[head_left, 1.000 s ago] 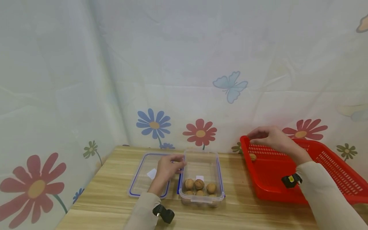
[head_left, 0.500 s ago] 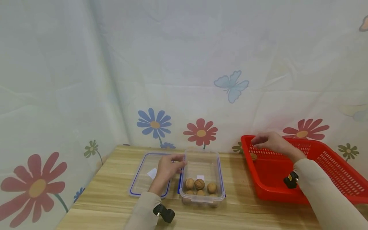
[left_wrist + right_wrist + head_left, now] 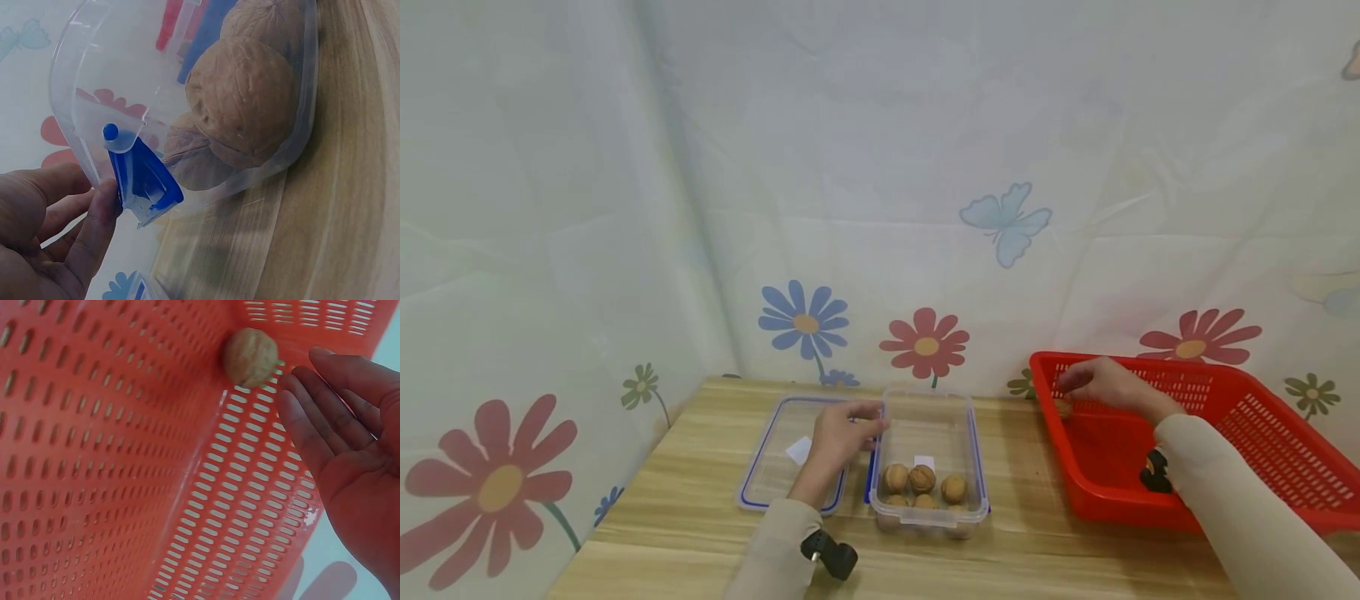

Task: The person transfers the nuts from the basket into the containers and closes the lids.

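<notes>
One walnut (image 3: 251,356) in red basket (image 3: 94,456), right hand (image 3: 350,456) beside it

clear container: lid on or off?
Off. The clear container stands open-topped with walnuts inside; its lid lies flat on the table beside it, under the left hand.

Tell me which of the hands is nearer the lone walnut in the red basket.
Right. The right hand hovers open just beside the walnut; the left hand rests at the clear container, well away.
</notes>
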A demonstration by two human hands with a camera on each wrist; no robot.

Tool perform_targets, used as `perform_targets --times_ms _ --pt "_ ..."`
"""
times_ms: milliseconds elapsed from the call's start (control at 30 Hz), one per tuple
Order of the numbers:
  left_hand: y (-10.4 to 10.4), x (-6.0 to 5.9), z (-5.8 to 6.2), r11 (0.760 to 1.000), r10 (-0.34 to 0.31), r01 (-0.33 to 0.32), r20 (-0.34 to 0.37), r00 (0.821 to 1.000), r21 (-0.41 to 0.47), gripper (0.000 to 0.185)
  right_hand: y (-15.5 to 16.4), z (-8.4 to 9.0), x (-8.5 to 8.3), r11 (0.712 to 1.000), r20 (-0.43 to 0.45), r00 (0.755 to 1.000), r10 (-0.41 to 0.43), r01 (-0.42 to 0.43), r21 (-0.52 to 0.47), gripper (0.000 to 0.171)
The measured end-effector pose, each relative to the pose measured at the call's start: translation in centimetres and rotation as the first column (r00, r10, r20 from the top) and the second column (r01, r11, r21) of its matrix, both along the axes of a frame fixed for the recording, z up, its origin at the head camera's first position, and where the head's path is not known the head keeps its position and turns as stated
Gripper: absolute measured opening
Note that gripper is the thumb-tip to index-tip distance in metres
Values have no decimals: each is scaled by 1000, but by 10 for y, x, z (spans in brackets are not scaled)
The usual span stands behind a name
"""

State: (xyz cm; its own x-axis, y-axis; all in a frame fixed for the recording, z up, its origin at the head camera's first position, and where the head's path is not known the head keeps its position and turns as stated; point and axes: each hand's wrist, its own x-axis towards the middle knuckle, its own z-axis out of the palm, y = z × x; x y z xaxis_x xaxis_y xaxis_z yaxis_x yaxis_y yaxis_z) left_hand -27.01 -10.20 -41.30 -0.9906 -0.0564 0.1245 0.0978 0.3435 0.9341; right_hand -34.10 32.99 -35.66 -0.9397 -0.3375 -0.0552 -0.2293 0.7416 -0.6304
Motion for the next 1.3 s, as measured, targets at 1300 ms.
perform_targets --times_ms 1300 --pt "0 4 4 1000 -12 12 -8 1000 2 35 4 1 2 992 68 997 34 -42 122 33"
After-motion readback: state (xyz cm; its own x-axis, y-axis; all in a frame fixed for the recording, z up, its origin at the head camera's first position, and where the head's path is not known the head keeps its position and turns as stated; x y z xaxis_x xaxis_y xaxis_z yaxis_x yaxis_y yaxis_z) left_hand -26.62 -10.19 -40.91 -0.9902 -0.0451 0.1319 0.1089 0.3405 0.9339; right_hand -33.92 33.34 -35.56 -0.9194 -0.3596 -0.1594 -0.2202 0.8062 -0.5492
